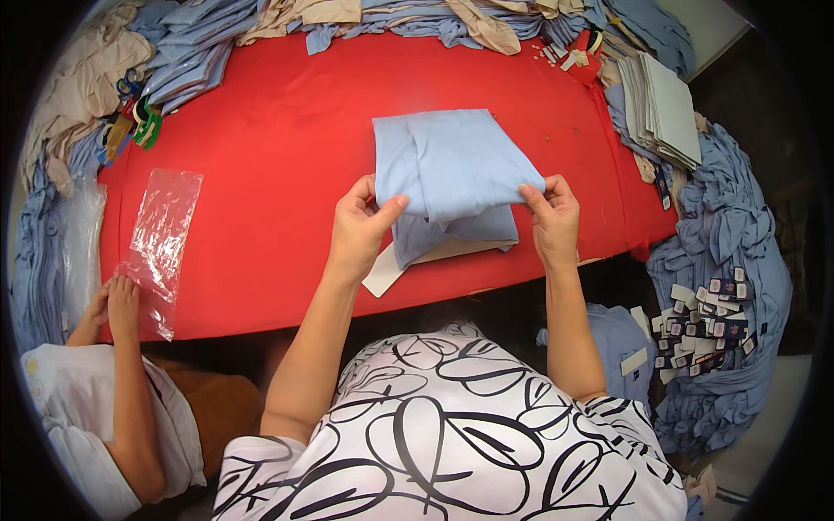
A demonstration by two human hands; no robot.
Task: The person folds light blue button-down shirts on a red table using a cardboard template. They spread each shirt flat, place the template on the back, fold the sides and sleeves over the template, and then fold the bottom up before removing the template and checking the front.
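So L hand (356,226) & R hand (558,219) pinched closed on lt-blue cloth (456,161)

Red cloth (269,252) covers the broad worktop (287,130), spreading from nine o'clock through twelve to three. A pale surface (714,33), possibly wall or floor, shows at two; a dark area (795,165) at three; a whitish surface (784,404) at four.

The garment (460,161) is matt cloth, the bag (163,230) glossy plastic.
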